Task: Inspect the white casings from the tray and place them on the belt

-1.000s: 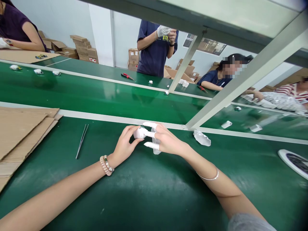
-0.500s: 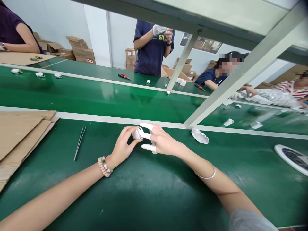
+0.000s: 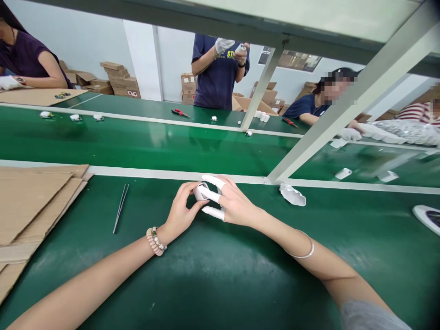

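Note:
My left hand [image 3: 184, 208] grips a small white plastic housing [image 3: 199, 192] between thumb and fingers, its open end turned toward my right hand. White finger cots cover several fingertips of my right hand [image 3: 235, 201]. Those fingers are stretched and spread, one of them reaching to the housing's open end. Whether a small part lies under that fingertip is hidden. On the green bench to the left lie metal tweezers [image 3: 121, 209]. A crumpled white piece [image 3: 293, 195] rests right of my right hand.
Flat cardboard sheets [image 3: 37, 206] lie at the left. Beyond the pale rail, a green conveyor [image 3: 147, 146] carries small white parts. A slanted metal post [image 3: 309, 137] rises at the right, near a round white-rimmed object [image 3: 428, 220]. Co-workers sit and stand across the line.
The view has shifted slightly, moving the bench things rightward in the picture. White parts on the conveyor have travelled right. My right finger has shifted slightly at the housing, still in my left hand.

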Demonstrator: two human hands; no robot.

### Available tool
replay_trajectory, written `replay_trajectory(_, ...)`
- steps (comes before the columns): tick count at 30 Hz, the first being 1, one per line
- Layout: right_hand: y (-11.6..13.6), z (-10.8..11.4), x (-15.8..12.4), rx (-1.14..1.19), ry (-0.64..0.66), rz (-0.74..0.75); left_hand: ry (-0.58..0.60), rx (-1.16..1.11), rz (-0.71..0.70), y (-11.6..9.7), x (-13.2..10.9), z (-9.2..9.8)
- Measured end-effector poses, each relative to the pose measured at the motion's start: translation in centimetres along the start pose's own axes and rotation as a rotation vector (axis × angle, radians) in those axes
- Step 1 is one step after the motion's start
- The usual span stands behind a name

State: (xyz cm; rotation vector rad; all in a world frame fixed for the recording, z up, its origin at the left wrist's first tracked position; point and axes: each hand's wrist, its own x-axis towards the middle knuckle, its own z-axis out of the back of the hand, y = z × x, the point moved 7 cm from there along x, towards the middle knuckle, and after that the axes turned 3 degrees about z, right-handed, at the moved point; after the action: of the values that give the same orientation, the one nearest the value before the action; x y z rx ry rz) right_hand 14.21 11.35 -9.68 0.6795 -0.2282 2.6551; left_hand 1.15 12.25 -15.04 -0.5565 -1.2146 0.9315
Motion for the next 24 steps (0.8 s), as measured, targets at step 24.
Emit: replay_trajectory(24,-0.6,1.0,-0.2,0.122,-0.167,-0.043,-0.093,0.109,-0.132,-1.4,-0.4,0.9)
